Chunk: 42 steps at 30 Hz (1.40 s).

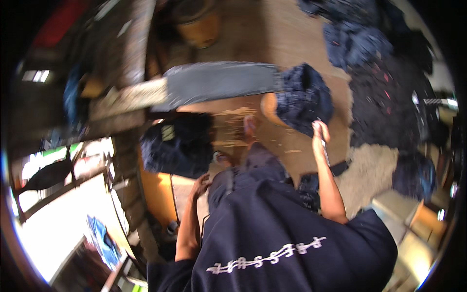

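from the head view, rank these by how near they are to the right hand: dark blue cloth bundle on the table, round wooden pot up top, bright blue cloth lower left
From the right hand:
1. Dark blue cloth bundle, touching it, just above.
2. Round wooden pot, top centre, across the table.
3. Bright blue cloth, lower left, farthest.

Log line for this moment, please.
left hand: by knee | right hand: holds thin tool at dark cloth | floor: cloth piles

The whole view is motion-blurred. The right hand (320, 132) closes around a thin tool (325, 153) too blurred to identify, just below a dark blue cloth bundle (305, 99). Left of that bundle, the left hand (199, 186) has its fingers partly hidden beside a knee. Dark cloth piles (357, 44) right of the bundle are cut off by the rim.
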Available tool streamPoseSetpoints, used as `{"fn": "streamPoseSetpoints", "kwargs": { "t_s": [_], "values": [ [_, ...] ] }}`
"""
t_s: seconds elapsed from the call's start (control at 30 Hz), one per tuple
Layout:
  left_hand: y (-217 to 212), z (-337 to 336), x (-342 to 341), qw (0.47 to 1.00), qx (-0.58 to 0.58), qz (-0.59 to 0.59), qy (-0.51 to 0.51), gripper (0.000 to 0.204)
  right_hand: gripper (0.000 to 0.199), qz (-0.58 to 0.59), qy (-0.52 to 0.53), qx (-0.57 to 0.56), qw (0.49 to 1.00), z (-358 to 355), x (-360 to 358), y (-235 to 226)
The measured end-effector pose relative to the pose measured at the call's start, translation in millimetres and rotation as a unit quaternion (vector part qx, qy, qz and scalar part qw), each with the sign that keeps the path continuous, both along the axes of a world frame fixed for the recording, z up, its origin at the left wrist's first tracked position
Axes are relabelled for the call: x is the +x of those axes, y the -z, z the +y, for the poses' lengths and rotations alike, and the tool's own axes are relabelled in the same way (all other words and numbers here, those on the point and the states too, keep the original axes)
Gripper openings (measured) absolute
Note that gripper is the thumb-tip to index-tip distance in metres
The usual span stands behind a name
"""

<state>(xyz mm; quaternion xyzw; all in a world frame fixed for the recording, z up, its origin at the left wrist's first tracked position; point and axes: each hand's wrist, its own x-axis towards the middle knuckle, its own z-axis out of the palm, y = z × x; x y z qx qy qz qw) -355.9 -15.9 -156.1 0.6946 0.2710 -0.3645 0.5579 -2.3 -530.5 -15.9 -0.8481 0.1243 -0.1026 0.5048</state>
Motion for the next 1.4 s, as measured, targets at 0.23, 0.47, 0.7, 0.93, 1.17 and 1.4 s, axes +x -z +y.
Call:
{"fn": "streamPoseSetpoints", "kwargs": {
  "t_s": [0.23, 0.47, 0.7, 0.93, 1.17, 1.4],
  "values": [
    [-85.4, -59.2, 131.7, 0.999, 0.034, 0.017, -0.008, 0.053, 0.071, 0.009, 0.022, -0.094, 0.995, -28.6, 153.0, 77.4],
    [-206.1, -93.5, 333.2, 0.958, 0.144, -0.155, 0.195, 0.051, 0.066, 0.012, 0.027, -0.093, 0.995, -56.1, 187.8, 163.6],
    [-247.9, -217.9, 524.1, 0.883, 0.031, -0.375, 0.279, 0.046, 0.046, 0.031, 0.042, -0.077, 0.996, -72.2, 207.4, 113.0],
    [-132.6, -290.3, 672.7, 0.834, 0.159, -0.397, 0.349, 0.062, 0.033, -0.105, -0.016, -0.076, 0.991, 25.8, 187.3, -26.8],
    [-120.6, -160.5, 678.3, 0.837, 0.079, -0.421, 0.339, 0.022, 0.032, -0.144, -0.055, -0.071, 0.985, 131.5, 113.3, -67.2],
    [-166.7, -14.6, 582.5, 0.786, 0.162, -0.572, 0.173, 0.042, 0.023, -0.196, -0.230, 0.013, 0.953, 273.9, 44.4, -93.5]
  ]
}}
